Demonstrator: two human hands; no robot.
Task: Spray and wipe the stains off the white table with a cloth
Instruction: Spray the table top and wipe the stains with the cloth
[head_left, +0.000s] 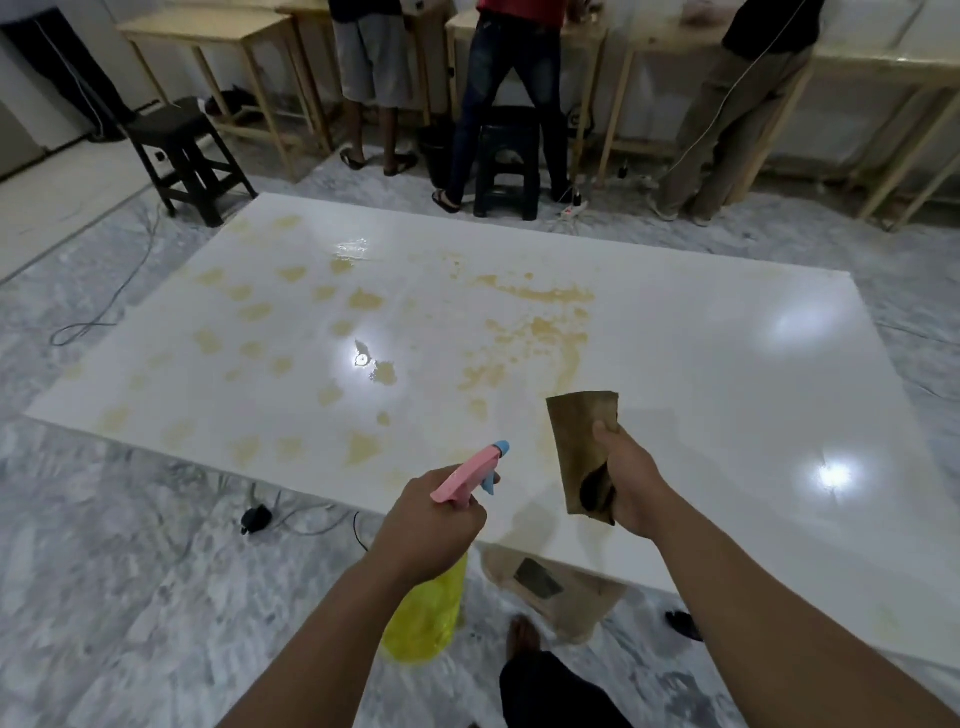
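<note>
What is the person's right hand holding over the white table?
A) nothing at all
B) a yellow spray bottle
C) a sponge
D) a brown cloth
D: the right hand pinches a folded brown cloth above the stained white table, while the left hand grips the yellow spray bottle by its pink and blue trigger head.
</note>
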